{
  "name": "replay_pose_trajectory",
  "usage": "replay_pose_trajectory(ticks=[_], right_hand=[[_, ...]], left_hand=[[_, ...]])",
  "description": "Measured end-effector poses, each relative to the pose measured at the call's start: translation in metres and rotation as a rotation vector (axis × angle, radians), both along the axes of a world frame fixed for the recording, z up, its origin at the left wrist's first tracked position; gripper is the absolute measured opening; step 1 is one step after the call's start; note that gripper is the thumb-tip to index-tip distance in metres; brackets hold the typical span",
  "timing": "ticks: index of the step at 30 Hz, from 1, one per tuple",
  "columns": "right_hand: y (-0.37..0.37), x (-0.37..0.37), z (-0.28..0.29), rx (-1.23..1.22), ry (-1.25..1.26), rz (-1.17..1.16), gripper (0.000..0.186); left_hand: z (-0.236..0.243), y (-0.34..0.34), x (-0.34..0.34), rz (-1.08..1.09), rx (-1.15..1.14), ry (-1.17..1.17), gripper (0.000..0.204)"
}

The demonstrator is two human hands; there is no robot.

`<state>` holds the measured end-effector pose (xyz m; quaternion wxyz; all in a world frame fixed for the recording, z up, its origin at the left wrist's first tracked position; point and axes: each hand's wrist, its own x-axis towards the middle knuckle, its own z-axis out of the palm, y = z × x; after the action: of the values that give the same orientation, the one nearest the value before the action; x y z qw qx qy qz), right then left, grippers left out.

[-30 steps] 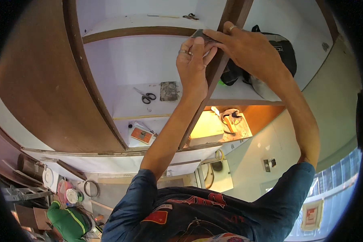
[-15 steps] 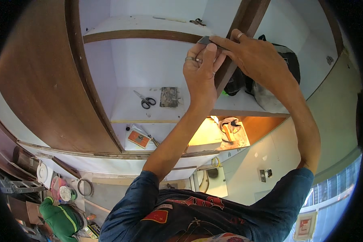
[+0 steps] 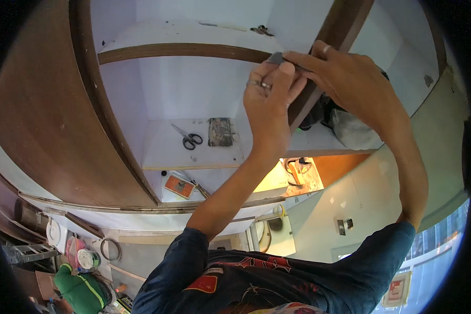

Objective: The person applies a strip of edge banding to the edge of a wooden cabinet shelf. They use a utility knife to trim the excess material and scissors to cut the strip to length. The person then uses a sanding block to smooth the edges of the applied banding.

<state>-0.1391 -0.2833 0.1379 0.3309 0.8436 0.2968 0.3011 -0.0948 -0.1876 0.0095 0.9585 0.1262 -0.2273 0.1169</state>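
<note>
My left hand [image 3: 268, 112] is raised in front of an open cabinet, with a small dark grey flat piece [image 3: 275, 58] pinched between thumb and fingers. Its exact kind cannot be made out. From the right, my right hand [image 3: 353, 86] closes in on the same piece, index finger stretched along it and the other fingers bent. Both hands are at the brown wooden upright [image 3: 344, 27], where the brown shelf edge [image 3: 180, 51] meets it. The fingers hide part of the piece and of this joint.
Scissors [image 3: 189, 138] and a dark square sheet [image 3: 220, 132] lie on the middle shelf. An orange box [image 3: 180, 186] sits below. Behind the upright is a grey and black bag [image 3: 350, 129]. A sliding brown door [image 3: 31, 104] stands left. A person in green [image 3: 81, 289] is low left.
Both hands appear slightly farther right and lower, still together on the grey piece. The view of the cabinet has shifted a little too.
</note>
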Motion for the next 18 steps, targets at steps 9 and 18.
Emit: replay_pose_trajectory(ticks=[9, 18], right_hand=[[0.004, -0.001, 0.001, -0.058, -0.019, 0.026, 0.047], [0.010, 0.002, -0.009, -0.015, -0.057, 0.008, 0.045]], left_hand=[[-0.002, 0.000, 0.003, 0.000, -0.018, -0.027, 0.030], [-0.002, 0.002, 0.009, 0.036, -0.015, -0.021, 0.026]])
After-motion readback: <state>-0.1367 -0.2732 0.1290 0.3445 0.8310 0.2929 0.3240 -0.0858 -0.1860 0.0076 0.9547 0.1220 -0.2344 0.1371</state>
